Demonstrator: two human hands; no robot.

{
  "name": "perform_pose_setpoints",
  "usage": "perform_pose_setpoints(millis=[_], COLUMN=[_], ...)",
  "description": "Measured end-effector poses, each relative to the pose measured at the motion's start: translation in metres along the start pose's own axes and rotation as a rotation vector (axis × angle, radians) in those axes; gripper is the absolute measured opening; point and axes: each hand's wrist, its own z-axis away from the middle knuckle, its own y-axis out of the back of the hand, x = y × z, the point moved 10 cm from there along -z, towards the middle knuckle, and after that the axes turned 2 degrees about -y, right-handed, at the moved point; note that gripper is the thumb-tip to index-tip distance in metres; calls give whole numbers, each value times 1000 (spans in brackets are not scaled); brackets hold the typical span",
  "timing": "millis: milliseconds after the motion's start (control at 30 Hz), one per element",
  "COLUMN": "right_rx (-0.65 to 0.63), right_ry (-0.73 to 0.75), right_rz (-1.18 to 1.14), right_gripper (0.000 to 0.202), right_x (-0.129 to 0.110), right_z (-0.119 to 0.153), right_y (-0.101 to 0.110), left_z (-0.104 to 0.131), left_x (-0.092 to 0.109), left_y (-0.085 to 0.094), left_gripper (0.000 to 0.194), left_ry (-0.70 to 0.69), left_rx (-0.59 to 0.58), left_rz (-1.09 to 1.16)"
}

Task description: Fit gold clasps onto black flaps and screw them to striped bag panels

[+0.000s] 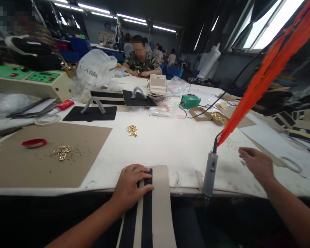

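My left hand (133, 186) holds a beige and black striped panel (160, 196) at the table's front edge. Fingers and thumb press on the end of its black stripe, and the panel's lower part hangs over the edge. To the right, my right hand (258, 163) is raised with thumb and fingertips together, near small copper-coloured pieces (231, 142) scattered on the table. What is between those fingertips, if anything, I cannot make out. A grey electric screwdriver (210, 172) hangs between my hands from a bundle of orange strands (260, 75).
Gold hardware (132, 131) lies mid-table, with more gold pieces (62, 152) on a brown board (90, 151) at left. Black panels with handles (90, 113), a green box (190, 101) and an open box of gold parts (219, 118) stand farther back. A co-worker (142, 62) sits opposite.
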Motion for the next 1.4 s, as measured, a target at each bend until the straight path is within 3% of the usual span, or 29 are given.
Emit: perform_pose_setpoints(millis=[100,167,233,367,433,533,767,933,1400], right_rx=[15,-68,-272,-795,-928,-970,-924,-867,-938], right_ry=[-152,-142,-81,102,206,345,485,435,256], right_rz=[-255,-342,-458,-616,-603,-539,-377,-318,-310], right_gripper=[26,31,38,33,28,20,17,16,15], right_x=[-31,-68,-112,-197,-228,-257,-272,-268,-260], right_z=[65,113,159,234,253,263,275,272,268], right_y=[38,38,9,-77,-106,-127,-147,-149,-161], left_z=[0,1,1,3,4,5,7,6,7], left_x=[3,3,3,5,5,6,4,4,4], left_y=[-1,-2,-2,-1,-1,-2,-3,-4,-2], left_gripper=[30,32,34,35,36,35,30,27,33], left_ry=[25,39,44,45,44,37,39,36,36], left_rx=[-12,-12,-13,-10,-8,-3,-4,-13,-6], left_rz=[40,48,46,45,50,64,95,101,114])
